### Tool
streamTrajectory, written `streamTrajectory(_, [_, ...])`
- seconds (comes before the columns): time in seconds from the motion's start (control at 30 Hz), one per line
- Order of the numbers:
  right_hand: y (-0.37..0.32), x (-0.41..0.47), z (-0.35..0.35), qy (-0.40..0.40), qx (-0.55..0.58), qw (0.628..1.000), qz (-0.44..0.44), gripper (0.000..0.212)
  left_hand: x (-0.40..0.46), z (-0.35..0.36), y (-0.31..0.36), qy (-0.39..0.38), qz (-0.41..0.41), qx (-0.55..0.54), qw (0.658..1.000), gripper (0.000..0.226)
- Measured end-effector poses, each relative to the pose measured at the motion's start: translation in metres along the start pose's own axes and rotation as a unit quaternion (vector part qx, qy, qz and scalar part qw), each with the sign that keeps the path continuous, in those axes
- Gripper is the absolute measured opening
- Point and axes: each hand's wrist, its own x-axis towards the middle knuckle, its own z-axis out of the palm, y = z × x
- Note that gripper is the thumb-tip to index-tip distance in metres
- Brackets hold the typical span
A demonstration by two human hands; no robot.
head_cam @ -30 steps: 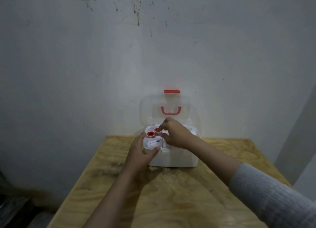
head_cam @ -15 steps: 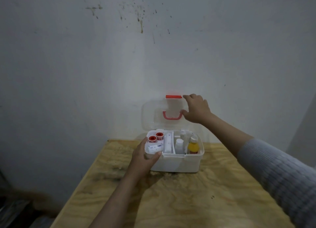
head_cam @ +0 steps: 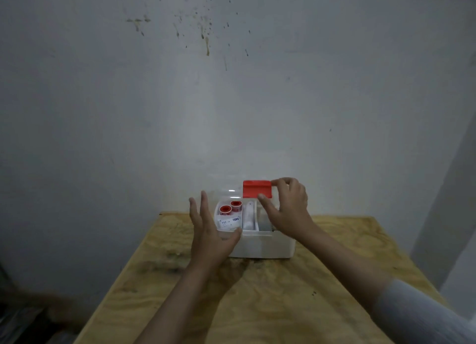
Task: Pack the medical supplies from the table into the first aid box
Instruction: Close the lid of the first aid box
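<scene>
The white first aid box [head_cam: 268,245] stands at the far middle of the wooden table [head_cam: 257,305]. Its clear lid [head_cam: 229,195] is tilted forward, partly down over the box. My right hand [head_cam: 286,209] grips the lid's front edge beside the red latch [head_cam: 257,188]. Inside, on the left, I see two red tape rolls [head_cam: 230,207], a small white packet [head_cam: 230,221] and a white bandage roll [head_cam: 248,216]. My left hand [head_cam: 208,230] is at the box's left front corner, fingers spread, thumb on the rim, holding nothing.
A stained grey wall [head_cam: 231,99] rises right behind the table. The table's left edge drops off to a dark floor area [head_cam: 38,305]. A pale wall edge [head_cam: 450,214] stands at the right.
My right hand has pulled the lid forward and down from upright. My left hand has let go of the box's corner and opened its fingers.
</scene>
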Motion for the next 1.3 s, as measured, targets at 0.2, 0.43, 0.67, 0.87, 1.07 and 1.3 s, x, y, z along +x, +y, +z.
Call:
streamTrajectory(0.2, [0.01,-0.033,0.014,-0.048,0.017,0.998,0.03,0.074,0.0,0.005,-0.001,0.03,0.026,0.004,0.999,0.067])
streamTrajectory(0.43, [0.012,-0.032,0.013,-0.049,0.082,0.993,0.072,0.043,0.0,0.011,-0.013,0.03,0.054,-0.005,0.998,0.039])
streamTrajectory(0.67, [0.002,-0.018,0.011,-0.022,0.126,0.98,0.155,0.031,0.0,0.01,-0.013,0.034,0.053,-0.026,0.998,0.039])
streamTrajectory(0.87, [0.013,-0.032,0.004,-0.108,0.092,0.987,0.076,0.052,-0.003,0.013,-0.013,0.044,0.064,-0.036,0.996,0.035])
streamTrajectory(1.07, [0.026,-0.043,0.014,-0.083,0.01,0.996,-0.012,0.073,-0.004,0.017,-0.015,0.053,0.066,-0.05,0.995,0.035])
streamTrajectory(1.3, [0.034,-0.049,0.024,-0.025,-0.035,0.996,-0.075,0.065,-0.004,0.023,-0.018,0.07,0.07,-0.068,0.993,0.036])
